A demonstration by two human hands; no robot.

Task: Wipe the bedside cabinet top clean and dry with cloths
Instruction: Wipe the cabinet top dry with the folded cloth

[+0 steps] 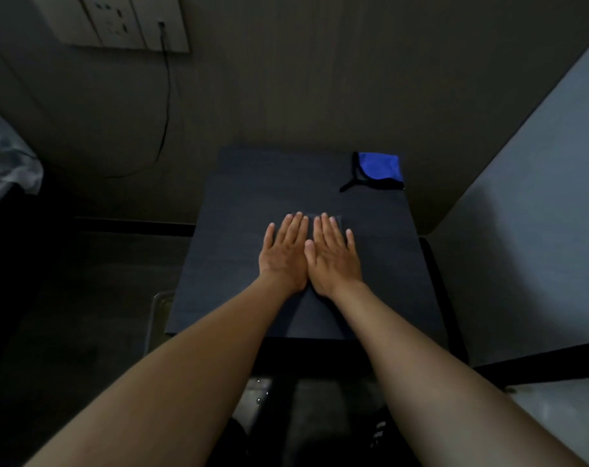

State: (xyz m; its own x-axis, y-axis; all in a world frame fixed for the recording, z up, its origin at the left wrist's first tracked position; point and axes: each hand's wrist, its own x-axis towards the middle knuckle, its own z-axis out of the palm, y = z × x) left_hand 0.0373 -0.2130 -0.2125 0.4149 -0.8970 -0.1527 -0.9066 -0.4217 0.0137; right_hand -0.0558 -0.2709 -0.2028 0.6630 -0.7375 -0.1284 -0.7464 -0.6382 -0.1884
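The dark bedside cabinet top [239, 271] fills the middle of the head view. My left hand [284, 254] and my right hand [333, 256] lie flat side by side on it, palms down, fingers stretched forward. A dark cloth [338, 220] barely shows under my fingertips, hard to tell from the surface. A blue cloth with black trim [380, 170] lies folded at the far right corner of the top, apart from both hands.
A wall with a socket panel [118, 25] and a hanging black cable [166, 106] stands behind the cabinet. A pale wall [535, 203] runs close along the right side. Bedding [6, 163] shows at the left edge. Floor lies below.
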